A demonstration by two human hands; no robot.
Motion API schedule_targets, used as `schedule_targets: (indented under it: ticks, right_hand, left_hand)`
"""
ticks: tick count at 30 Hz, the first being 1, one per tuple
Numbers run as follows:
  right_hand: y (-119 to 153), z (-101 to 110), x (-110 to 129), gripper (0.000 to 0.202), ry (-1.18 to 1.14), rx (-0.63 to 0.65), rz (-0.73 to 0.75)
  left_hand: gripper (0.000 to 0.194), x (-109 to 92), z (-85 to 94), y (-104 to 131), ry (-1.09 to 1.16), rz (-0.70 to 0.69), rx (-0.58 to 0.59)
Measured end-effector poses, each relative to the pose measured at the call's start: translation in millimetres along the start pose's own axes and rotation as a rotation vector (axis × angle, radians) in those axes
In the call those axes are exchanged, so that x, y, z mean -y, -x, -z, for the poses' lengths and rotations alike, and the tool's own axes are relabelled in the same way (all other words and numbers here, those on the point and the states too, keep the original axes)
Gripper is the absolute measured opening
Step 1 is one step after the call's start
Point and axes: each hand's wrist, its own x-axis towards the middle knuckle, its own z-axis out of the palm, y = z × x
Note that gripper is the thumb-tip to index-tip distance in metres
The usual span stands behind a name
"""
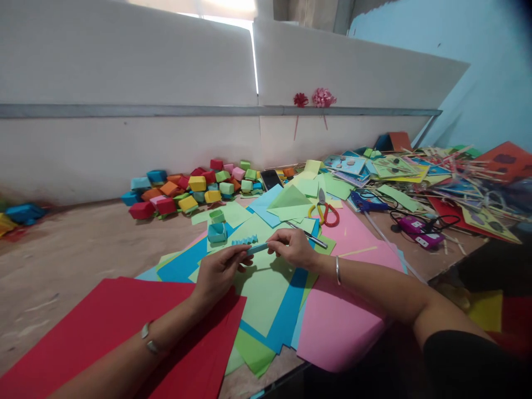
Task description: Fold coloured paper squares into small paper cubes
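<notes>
Blue paper strip (257,249), seemingly folded; ends pinched by left hand (218,270) and right hand (294,248); best kept taut, creased evenly

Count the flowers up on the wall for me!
2: a small dark red frilly flower and, to its right, a bigger pink frilly flower, both at the long grey rail.

Beneath the grip lies a worn brown tabletop (95,244). Beyond it stand large white panels (124,61), crossed by a grey rail (174,111). Above the grip, daylight (228,6) glows over their top edge and through a narrow gap (254,61). Far right of it rises a light-blue wall (490,94).
</notes>
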Motion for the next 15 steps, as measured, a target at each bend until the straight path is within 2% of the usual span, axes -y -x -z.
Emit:
schedule_targets:
  ticks: [3, 8, 11, 15]
  right_hand:
    - [2, -1, 4, 0.012, 0.081, -0.02, 0.035]
    - [7, -2, 7, 0.013, 0.165, 0.053, 0.148]
    - [10, -2, 8, 0.014, 0.134, 0.108, 0.234]
    - [9, -2, 8, 0.016, 0.032, 0.1, 0.278]
  left_hand:
    - [0.027, -7, -0.9, 2, -0.062, -0.03, 0.046]
    - [0.022, -14, -1.6, 7, -0.226, -0.182, 0.084]
    - [0.025, -14, -2.3, 9, -0.212, -0.142, 0.114]
    - [0.026, -15, -2.5, 11, -0.109, -0.025, 0.106]
